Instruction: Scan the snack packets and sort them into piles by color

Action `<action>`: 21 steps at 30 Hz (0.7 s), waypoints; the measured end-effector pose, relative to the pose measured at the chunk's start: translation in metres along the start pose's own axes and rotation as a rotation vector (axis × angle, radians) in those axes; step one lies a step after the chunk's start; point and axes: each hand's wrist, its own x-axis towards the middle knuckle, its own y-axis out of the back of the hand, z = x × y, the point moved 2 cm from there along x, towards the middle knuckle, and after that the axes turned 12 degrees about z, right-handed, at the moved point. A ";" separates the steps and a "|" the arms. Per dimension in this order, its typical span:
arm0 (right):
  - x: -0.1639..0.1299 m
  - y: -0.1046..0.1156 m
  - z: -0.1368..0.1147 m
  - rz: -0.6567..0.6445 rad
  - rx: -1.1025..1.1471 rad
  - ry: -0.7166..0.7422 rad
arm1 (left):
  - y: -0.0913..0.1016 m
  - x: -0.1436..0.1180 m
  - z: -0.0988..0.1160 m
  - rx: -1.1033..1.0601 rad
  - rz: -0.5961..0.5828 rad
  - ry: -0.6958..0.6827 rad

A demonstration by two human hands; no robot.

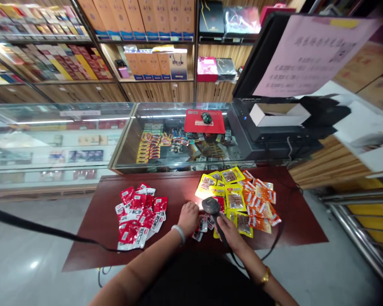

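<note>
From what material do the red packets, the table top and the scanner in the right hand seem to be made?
Red packets: probably glossy plastic film, since they crinkle and shine. Table top: dark red-brown wood or veneer, polished, with soft reflections. Scanner: likely dark matte plastic, held in the right hand.

Shop interior: dark red-brown table [95, 221] on a pale glossy floor [25, 259]. Behind it, lit glass display counters [67, 140], then wooden shelving [153, 85] stocked with boxed goods. Right side: wood-panelled counter [332, 163] and metal rail [357, 225].
</note>
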 end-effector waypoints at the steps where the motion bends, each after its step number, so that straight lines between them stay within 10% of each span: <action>1: -0.001 0.007 -0.001 0.038 0.018 -0.010 | -0.002 0.008 0.009 0.007 -0.005 0.032; 9: -0.015 0.043 -0.016 0.211 0.076 -0.006 | -0.026 0.049 0.047 0.076 -0.049 0.177; 21: -0.013 0.032 -0.009 0.142 0.062 -0.041 | -0.019 0.047 0.035 -0.043 -0.072 0.305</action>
